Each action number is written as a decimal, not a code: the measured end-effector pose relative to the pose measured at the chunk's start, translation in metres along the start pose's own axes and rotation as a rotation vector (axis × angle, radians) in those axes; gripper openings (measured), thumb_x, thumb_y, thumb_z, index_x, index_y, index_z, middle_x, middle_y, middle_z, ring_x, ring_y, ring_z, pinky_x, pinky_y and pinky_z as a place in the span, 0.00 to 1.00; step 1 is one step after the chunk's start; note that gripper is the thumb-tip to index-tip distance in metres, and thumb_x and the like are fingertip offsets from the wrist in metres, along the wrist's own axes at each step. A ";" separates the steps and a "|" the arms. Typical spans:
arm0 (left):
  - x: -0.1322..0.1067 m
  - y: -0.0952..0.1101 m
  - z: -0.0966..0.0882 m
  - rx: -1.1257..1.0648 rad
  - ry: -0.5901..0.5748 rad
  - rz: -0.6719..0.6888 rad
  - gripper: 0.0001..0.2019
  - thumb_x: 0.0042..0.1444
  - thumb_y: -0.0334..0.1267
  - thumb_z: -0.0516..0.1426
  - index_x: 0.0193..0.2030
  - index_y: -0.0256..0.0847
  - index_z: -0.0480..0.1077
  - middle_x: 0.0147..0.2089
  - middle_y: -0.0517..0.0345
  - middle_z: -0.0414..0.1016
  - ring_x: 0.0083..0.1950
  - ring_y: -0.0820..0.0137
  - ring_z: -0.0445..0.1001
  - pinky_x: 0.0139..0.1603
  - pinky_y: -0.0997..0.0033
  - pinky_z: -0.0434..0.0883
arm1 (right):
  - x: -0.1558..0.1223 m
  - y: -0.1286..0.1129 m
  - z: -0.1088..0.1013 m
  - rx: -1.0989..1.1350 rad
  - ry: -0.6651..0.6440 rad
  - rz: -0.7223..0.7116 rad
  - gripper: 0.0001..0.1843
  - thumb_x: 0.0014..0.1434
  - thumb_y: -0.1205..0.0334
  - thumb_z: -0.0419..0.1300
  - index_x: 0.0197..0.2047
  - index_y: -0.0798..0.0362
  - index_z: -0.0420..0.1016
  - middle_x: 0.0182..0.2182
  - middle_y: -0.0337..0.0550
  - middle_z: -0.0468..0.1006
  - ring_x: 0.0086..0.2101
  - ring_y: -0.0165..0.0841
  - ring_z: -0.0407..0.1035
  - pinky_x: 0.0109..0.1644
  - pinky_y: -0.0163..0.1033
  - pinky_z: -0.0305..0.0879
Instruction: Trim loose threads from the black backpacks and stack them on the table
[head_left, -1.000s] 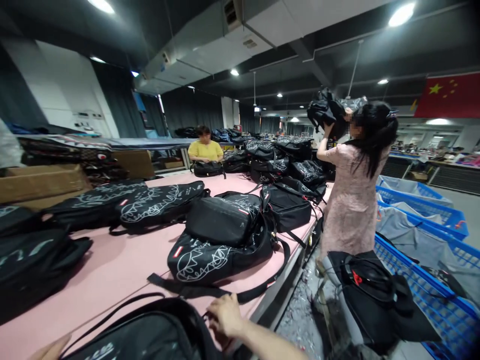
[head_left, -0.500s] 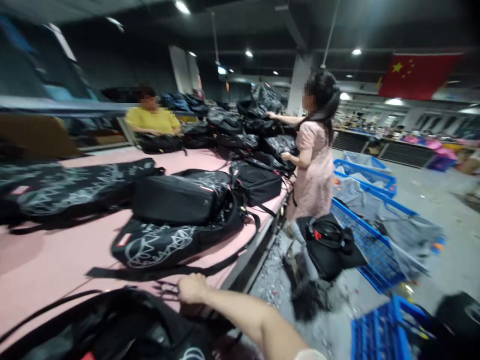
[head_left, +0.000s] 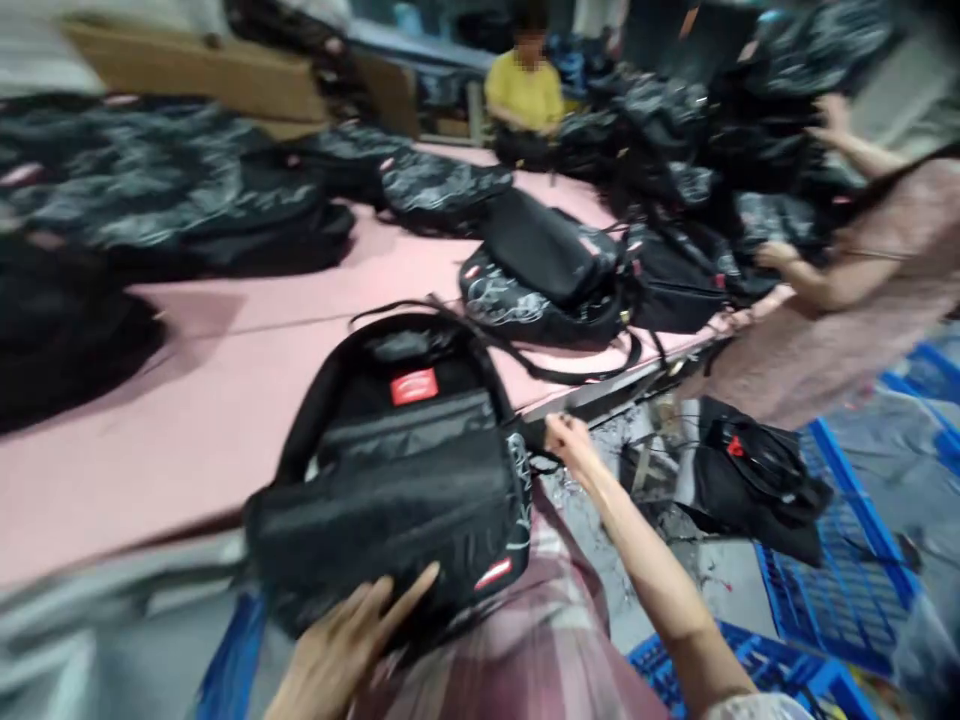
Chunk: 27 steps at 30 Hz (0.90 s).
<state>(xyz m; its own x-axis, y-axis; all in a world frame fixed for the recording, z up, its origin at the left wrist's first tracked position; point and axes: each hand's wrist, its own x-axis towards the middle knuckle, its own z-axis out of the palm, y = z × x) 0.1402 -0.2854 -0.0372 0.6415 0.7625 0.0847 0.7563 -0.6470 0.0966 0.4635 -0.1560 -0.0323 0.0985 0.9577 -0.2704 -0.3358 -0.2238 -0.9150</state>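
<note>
An open black backpack point(head_left: 390, 500) lies at the near edge of the pink table, its main compartment spread and a red label point(head_left: 414, 386) showing inside. My left hand point(head_left: 345, 630) rests on the backpack's near panel, fingers stretched out. To the right of the backpack, just past the table edge, is my right hand point(head_left: 571, 442), fingers closed. A small dark thing shows at its fingertips, too blurred to name. Dark strap material hangs close to that hand, and I cannot tell whether it is gripped.
More black backpacks point(head_left: 544, 270) lie along the pink table point(head_left: 247, 350), with a large pile point(head_left: 180, 190) at left. A person in yellow point(head_left: 525, 90) sits at the far side; another in pink point(head_left: 862, 260) stands at right. Blue crates point(head_left: 832, 560) stand on the floor.
The view has swung left and down. My left hand has come into sight on the backpack. My right hand is now off the table top, beside the backpack's right side.
</note>
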 end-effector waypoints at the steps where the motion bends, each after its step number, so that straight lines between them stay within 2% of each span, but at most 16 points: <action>1: -0.009 0.004 0.001 -0.009 -0.018 -0.040 0.29 0.53 0.28 0.51 0.61 0.53 0.57 0.37 0.59 0.70 0.36 0.70 0.70 0.38 0.71 0.68 | -0.006 0.003 0.003 -0.039 0.013 -0.012 0.20 0.47 0.46 0.62 0.23 0.53 0.61 0.14 0.26 0.51 0.17 0.21 0.47 0.21 0.29 0.49; 3: -0.015 0.009 -0.001 -0.020 -0.023 -0.092 0.33 0.53 0.24 0.48 0.64 0.53 0.50 0.33 0.60 0.68 0.33 0.71 0.68 0.37 0.72 0.67 | -0.023 0.009 0.007 -0.152 -0.044 -0.010 0.20 0.51 0.43 0.57 0.27 0.54 0.65 0.14 0.26 0.49 0.16 0.22 0.44 0.21 0.30 0.46; 5: -0.014 0.011 -0.003 -0.021 0.004 -0.116 0.33 0.55 0.24 0.46 0.66 0.52 0.47 0.33 0.59 0.67 0.33 0.70 0.66 0.37 0.71 0.66 | -0.043 0.016 0.011 -0.299 -0.153 0.017 0.21 0.54 0.43 0.54 0.30 0.54 0.68 0.15 0.28 0.54 0.17 0.23 0.48 0.22 0.31 0.46; 7: -0.011 0.012 -0.005 -0.025 0.044 -0.113 0.30 0.57 0.27 0.46 0.66 0.50 0.46 0.34 0.58 0.67 0.33 0.70 0.65 0.37 0.70 0.65 | -0.060 0.022 0.017 -0.432 -0.224 0.044 0.21 0.53 0.43 0.55 0.26 0.55 0.66 0.17 0.31 0.58 0.19 0.23 0.50 0.23 0.31 0.47; 9: -0.010 0.012 -0.006 -0.037 0.060 -0.112 0.29 0.58 0.29 0.46 0.66 0.50 0.47 0.34 0.57 0.67 0.33 0.70 0.64 0.37 0.70 0.65 | -0.069 0.027 0.026 -0.482 -0.230 0.071 0.21 0.51 0.44 0.57 0.21 0.54 0.61 0.16 0.31 0.56 0.19 0.23 0.49 0.23 0.31 0.45; 13: -0.023 0.007 -0.002 -0.097 0.058 -0.125 0.27 0.59 0.29 0.45 0.65 0.51 0.50 0.40 0.55 0.69 0.38 0.69 0.66 0.41 0.69 0.66 | -0.070 0.032 0.038 -0.324 -0.168 0.180 0.24 0.44 0.44 0.63 0.20 0.52 0.55 0.15 0.27 0.50 0.17 0.21 0.44 0.21 0.31 0.43; 17: -0.051 0.001 0.005 -0.131 0.134 -0.079 0.23 0.61 0.31 0.44 0.64 0.45 0.53 0.50 0.51 0.70 0.50 0.67 0.66 0.53 0.64 0.64 | -0.066 0.040 0.034 -0.182 -0.141 0.266 0.25 0.40 0.47 0.67 0.22 0.51 0.55 0.16 0.26 0.50 0.16 0.20 0.43 0.20 0.31 0.45; 20: -0.067 -0.003 0.008 -0.104 0.154 -0.072 0.22 0.62 0.30 0.43 0.63 0.41 0.53 0.53 0.50 0.70 0.56 0.66 0.64 0.59 0.58 0.60 | -0.061 0.047 0.032 -0.159 -0.155 0.284 0.25 0.40 0.48 0.68 0.22 0.51 0.54 0.16 0.26 0.50 0.16 0.20 0.43 0.20 0.31 0.47; 27: -0.064 -0.007 0.002 -0.099 0.201 -0.125 0.19 0.62 0.29 0.44 0.58 0.41 0.61 0.50 0.53 0.73 0.54 0.69 0.67 0.59 0.59 0.59 | -0.057 0.048 0.034 -0.243 -0.180 0.316 0.26 0.38 0.46 0.68 0.20 0.51 0.55 0.15 0.26 0.47 0.16 0.21 0.41 0.20 0.32 0.47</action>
<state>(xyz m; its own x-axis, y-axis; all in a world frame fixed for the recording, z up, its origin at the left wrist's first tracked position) 0.0941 -0.3296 -0.0455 0.4978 0.8272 0.2606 0.8055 -0.5524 0.2146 0.4101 -0.2152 -0.0507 -0.1459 0.8466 -0.5119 -0.0907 -0.5267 -0.8452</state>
